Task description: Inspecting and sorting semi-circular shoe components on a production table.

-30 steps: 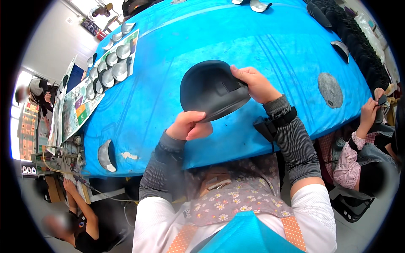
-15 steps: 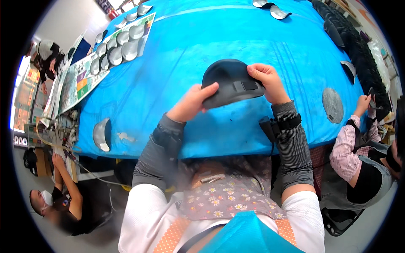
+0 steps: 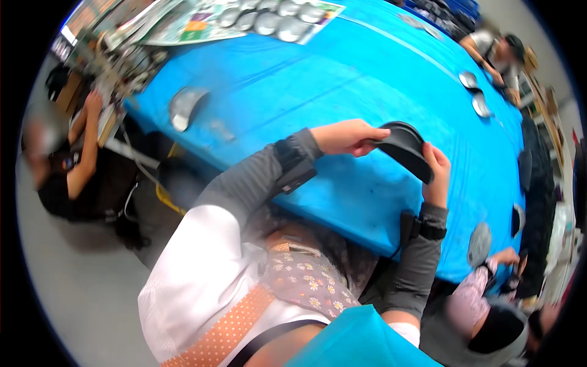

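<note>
Above the blue table cover [image 3: 293, 116], both hands hold a black moulded, dome-shaped piece [image 3: 406, 145] that looks like a cap or pad. It is tilted, with its curved rim turned toward me. My left hand [image 3: 350, 137] pinches its left end between thumb and fingers. At the right end, my right hand [image 3: 436, 173] grips the edge. Dark sleeves cover both forearms, with a strap and a small black device [image 3: 296, 176] at the left wrist.
Silver-lined cups [image 3: 267, 23] lie in rows on printed sheets at the back left. A single cup [image 3: 185, 109] sits near the left edge. A grey oval disc [image 3: 480, 243] lies at the right. Several people work around the table; dark pieces [image 3: 533, 202] line the right edge.
My view has turned to the right. The black piece has swung to the right and tilted from its broad face to nearly edge-on, still in both hands.
</note>
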Action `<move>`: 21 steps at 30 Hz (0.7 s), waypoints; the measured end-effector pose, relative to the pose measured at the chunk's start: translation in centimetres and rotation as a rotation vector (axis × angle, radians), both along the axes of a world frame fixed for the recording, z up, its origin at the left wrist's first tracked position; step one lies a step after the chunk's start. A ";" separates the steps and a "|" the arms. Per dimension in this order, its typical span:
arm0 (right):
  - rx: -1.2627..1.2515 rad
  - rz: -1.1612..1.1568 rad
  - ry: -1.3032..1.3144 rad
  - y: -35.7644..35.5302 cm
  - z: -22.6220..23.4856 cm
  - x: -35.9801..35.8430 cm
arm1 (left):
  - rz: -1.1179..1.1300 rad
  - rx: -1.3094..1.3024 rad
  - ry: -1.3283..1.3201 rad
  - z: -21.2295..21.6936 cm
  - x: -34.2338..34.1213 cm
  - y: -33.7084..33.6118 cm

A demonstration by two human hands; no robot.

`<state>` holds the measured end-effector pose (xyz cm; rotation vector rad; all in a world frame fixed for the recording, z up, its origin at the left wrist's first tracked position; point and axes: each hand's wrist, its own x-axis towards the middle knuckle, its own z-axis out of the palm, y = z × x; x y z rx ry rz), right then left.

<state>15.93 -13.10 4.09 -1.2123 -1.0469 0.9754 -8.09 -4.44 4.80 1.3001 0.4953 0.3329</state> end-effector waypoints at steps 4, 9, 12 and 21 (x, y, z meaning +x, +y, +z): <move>0.026 0.000 0.084 -0.7 -1.6 -3.4 | 0.107 0.004 -0.122 -1.6 -3.8 -0.5; -0.193 0.007 0.034 -1.5 -3.4 -5.8 | 0.295 0.161 -0.170 -2.0 -6.7 -1.8; -0.196 0.046 -0.121 -3.4 -4.3 -6.4 | 0.493 0.247 -0.271 -1.1 -8.2 -4.2; -0.113 0.134 -0.233 -2.7 -7.4 -4.9 | 1.102 0.529 -0.092 -4.7 -21.7 -11.9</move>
